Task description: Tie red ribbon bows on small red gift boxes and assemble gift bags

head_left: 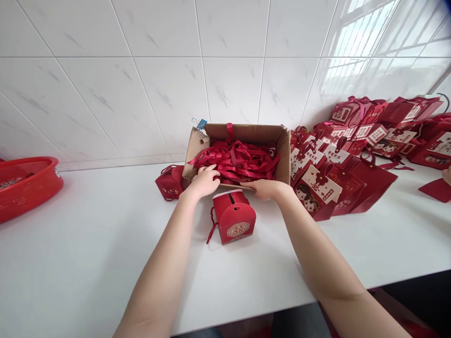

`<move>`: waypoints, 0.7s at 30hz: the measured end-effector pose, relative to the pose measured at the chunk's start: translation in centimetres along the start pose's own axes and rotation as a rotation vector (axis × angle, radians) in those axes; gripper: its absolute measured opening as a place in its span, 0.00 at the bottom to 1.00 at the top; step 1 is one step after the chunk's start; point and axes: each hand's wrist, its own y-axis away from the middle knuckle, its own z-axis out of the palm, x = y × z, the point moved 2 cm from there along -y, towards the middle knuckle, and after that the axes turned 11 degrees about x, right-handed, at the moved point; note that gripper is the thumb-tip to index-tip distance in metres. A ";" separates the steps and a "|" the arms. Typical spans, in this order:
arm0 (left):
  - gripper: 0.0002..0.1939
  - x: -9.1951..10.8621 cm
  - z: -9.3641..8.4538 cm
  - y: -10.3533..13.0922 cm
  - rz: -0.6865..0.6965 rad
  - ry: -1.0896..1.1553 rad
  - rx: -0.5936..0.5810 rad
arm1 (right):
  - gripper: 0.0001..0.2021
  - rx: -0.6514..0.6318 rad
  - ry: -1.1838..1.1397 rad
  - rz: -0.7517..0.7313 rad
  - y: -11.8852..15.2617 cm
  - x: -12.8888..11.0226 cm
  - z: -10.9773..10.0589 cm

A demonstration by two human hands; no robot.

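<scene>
A cardboard box (286,164) full of loose, shiny red ribbons (239,159) stands against the tiled wall. My left hand (205,182) reaches over its front left edge, fingers bent among the ribbons; the fingertips are partly hidden. At the front rim, my right hand (265,188) has its fingers closed over the cardboard edge, with part of the hand out of sight behind it. Just below, between my forearms, sits a red gift box (235,218) with a rounded flap, a gold round emblem and a red cord hanging at its left.
Another small red box (169,183) touches the carton's left side. Several red gift bags (319,192) crowd its right, with ribboned boxes (362,117) stacked behind. A red plastic basket (31,188) stands far left. Another person's hand (447,175) shows at the right edge, near a red piece (435,189).
</scene>
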 end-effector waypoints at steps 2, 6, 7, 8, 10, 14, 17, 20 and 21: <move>0.24 0.1 -0.5 0.0 0.001 0.014 0.025 | 0.40 0.007 -0.002 -0.001 0.0 0.0 0.0; 0.29 0.2 -2.1 0.3 -0.016 0.030 0.127 | 0.39 0.029 -0.004 0.015 -0.1 0.2 0.0; 0.29 0.3 -2.7 0.5 -0.016 0.045 0.168 | 0.39 0.033 -0.005 0.017 -0.1 0.2 0.1; 0.29 0.4 -3.2 0.7 -0.017 0.065 0.211 | 0.39 0.033 -0.006 0.018 -0.1 0.2 0.1; 0.29 0.8 -4.4 1.2 -0.029 0.121 0.284 | 0.39 0.027 -0.007 0.024 -0.1 0.3 0.1; 0.30 1.7 -7.0 2.6 -0.079 0.236 0.424 | 0.38 0.010 -0.015 0.053 0.0 0.3 0.1; 0.29 3.0 -9.2 4.2 -0.006 0.314 0.550 | 0.39 0.012 -0.020 0.062 0.0 0.4 0.1; 0.29 4.6 -11.4 6.3 0.006 0.306 0.636 | 0.39 0.024 -0.017 0.046 0.0 0.5 0.1; 0.30 5.2 -11.9 7.1 -0.029 0.279 0.630 | 0.39 0.028 -0.017 0.039 0.0 0.5 0.1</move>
